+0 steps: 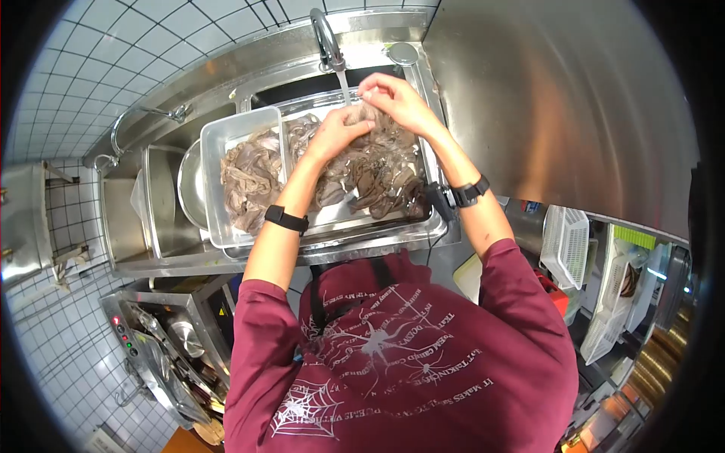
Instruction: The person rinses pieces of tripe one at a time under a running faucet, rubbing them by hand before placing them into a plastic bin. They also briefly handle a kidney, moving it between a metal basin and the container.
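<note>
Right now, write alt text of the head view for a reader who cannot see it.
A person's left hand and right hand are close together over limp, brownish pieces heaped in a metal basin, beside water running from a faucet. More limp pieces lie in a translucent tub at left; the person's shirt is maroon.

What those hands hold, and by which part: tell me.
The left hand seems to pinch a wet brownish piece near the running water, by which part cannot be told; whether the right hand grips it too is unclear.
</note>
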`<state>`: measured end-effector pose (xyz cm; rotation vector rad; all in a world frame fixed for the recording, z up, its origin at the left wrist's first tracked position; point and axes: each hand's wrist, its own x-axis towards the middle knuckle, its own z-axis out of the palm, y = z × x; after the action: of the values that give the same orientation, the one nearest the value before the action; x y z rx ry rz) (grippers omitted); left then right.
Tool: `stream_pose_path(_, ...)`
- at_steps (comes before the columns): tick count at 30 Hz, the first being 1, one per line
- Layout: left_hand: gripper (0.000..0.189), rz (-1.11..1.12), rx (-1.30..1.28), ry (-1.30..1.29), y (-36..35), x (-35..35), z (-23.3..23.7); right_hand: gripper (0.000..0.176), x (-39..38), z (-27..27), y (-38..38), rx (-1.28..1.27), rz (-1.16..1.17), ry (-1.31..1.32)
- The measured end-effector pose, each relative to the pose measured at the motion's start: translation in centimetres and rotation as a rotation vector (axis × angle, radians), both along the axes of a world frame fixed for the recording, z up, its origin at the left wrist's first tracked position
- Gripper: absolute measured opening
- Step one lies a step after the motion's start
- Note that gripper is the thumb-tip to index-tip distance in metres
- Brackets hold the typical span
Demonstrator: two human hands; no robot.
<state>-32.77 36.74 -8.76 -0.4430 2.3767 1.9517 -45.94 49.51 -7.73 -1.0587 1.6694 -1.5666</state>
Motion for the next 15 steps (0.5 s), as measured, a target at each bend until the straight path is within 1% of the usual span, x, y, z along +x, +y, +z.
stream_pose_path(1, 0.031, 0.039, 0.082, -0.017, -0.3, -0.4, -0.1, 0.017, -0.9, -0.1, -0.2, 0.037, -0.029, 0.108)
stream_pose_path(2, 0.031, 0.029, 0.073, -0.013, -0.9, -0.6, -0.2, 0.017, -1.6, -0.2, -0.4, 0.028, -0.041, 0.111)
stream_pose_path(4, 0.024, 0.087, -0.029, 0.004, -2.7, -0.4, -0.4, 0.019, -2.8, -0.5, -1.0, 0.116, -0.028, 0.277)
stream_pose_path(5, 0.024, 0.090, -0.061, -0.050, -3.6, -0.4, -0.5, 0.021, -3.0, -1.1, -1.4, 0.043, -0.026, 0.280)
stream_pose_path(6, 0.025, 0.116, 0.075, 0.013, -4.1, -0.3, -0.7, 0.021, -3.3, -1.5, -1.9, 0.034, -0.034, 0.280)
stream_pose_path(8, 0.026, 0.159, 0.154, 0.017, -4.0, -0.4, 1.3, 0.021, -3.8, -2.1, -2.7, 0.039, 0.071, 0.240)
stream_pose_path(10, 0.025, 0.155, 0.110, -0.017, -5.6, -1.0, -0.3, 0.029, -4.1, -1.7, -3.2, 0.136, 0.201, 0.209)
stream_pose_path(12, 0.024, 0.151, 0.070, -0.048, -7.0, -1.3, -1.1, 0.033, -4.8, -3.3, -3.6, 0.146, 0.368, 0.016)
stream_pose_path(14, 0.022, 0.161, 0.132, -0.155, -7.8, -1.5, -0.8, 0.033, -5.9, -4.0, -3.1, 0.257, 0.495, -0.143)
stream_pose_path(15, 0.021, 0.179, 0.133, -0.140, -8.3, -1.5, -0.4, 0.029, -6.7, -5.2, -3.1, 0.271, 0.544, -0.199)
